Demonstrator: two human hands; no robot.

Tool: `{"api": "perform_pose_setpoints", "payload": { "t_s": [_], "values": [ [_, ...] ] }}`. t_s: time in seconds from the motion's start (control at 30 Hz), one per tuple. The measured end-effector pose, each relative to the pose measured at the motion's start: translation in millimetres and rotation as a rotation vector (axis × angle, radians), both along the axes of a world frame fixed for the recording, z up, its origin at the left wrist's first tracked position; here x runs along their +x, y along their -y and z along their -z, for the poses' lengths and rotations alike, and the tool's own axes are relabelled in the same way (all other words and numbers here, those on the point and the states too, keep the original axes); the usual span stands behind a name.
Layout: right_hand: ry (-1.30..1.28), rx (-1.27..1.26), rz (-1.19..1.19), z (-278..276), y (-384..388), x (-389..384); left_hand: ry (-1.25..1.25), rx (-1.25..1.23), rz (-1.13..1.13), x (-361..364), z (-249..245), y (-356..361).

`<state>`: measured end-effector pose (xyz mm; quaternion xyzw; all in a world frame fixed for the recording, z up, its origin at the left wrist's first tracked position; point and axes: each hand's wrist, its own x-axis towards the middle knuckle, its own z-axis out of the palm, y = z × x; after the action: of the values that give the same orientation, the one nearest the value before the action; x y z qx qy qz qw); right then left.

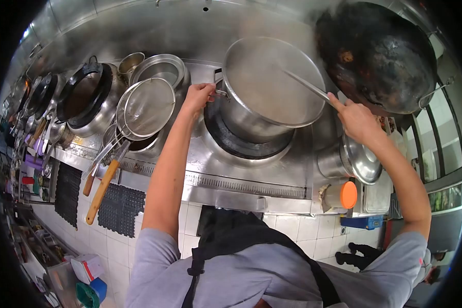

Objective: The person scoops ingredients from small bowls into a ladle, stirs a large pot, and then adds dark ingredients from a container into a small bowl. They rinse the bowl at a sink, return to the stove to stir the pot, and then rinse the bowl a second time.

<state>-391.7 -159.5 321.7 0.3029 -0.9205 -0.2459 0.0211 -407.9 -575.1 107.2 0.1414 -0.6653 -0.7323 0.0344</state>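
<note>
A large steel stockpot (264, 124) stands tilted toward me on a black burner ring (226, 137), filled with cloudy, steaming liquid (267, 82). My left hand (200, 96) is closed at its left side, fingers on the small metal handle (222, 93) below the rim. Over the right rim, my right hand (355, 119) grips a long-handled metal utensil (308, 84). That shaft slants down into the liquid, and its far end is hidden there.
A big blackened wok (382, 56) leans at the upper right. Strainers (150, 107) with wooden handles lie left, near a metal basin (161, 71) and another wok (84, 95). To the right are a lidded pot (362, 156) and an orange-lidded container (348, 194).
</note>
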Motion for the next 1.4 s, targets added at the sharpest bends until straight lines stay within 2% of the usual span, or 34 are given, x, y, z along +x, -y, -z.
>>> {"api": "perform_pose_setpoints", "payload": {
  "t_s": [0.1,0.3,0.4,0.43,0.5,0.6,0.63,0.7,0.8,0.83,0.9,0.93,1.03,1.17,1.2,1.3,1.4],
  "values": [
    [-0.115,0.13,-0.067,21,-2,-12,-0.017,-0.06,0.024,-16,7,-7],
    [-0.055,0.244,-0.022,71,-2,-58,0.011,-0.03,0.005,-19,9,-8],
    [0.147,0.118,-0.07,83,-5,-84,-0.021,-0.012,-0.017,-21,5,-8],
    [0.288,0.056,-0.043,63,-9,-97,-0.037,0.002,-0.031,-17,4,-9],
    [0.622,0.011,0.555,-31,83,-44,-0.029,0.03,-0.038,-17,6,-10],
    [0.238,0.33,0.04,-8,54,-73,-0.012,0.013,-0.023,-23,14,-7],
    [0.148,0.414,0.027,0,56,-66,-0.023,0.036,-0.042,-22,12,-6],
    [0.093,0.312,0.005,34,33,-75,-0.037,0.081,-0.055,-20,8,-9],
    [0.149,0.326,0.002,41,23,-80,-0.038,0.122,-0.051,-20,9,-10],
    [0.295,0.266,0.198,29,24,-81,-0.04,0.125,-0.047,-20,10,-11],
    [0.581,0.129,0.583,-26,74,-56,-0.042,0.123,-0.044,-21,14,-7],
    [0.664,0.17,0.525,-32,61,-74,-0.045,0.122,-0.046,-23,13,-6],
    [0.58,0.337,0.508,-38,74,-76,-0.042,0.124,-0.041,-23,14,-6],
    [0.247,0.485,0.001,24,17,-89,-0.051,0.136,-0.015,-21,10,-4],
    [0.4,0.414,0.271,13,34,-73,-0.062,0.147,-0.014,-21,12,-6],
    [0.77,0.12,0.749,-21,74,-58,-0.059,0.105,0.005,-25,20,-4],
    [1.047,-0.079,0.961,-29,56,-96,-0.069,0.119,0.002,-28,26,-4]
  ]
}}
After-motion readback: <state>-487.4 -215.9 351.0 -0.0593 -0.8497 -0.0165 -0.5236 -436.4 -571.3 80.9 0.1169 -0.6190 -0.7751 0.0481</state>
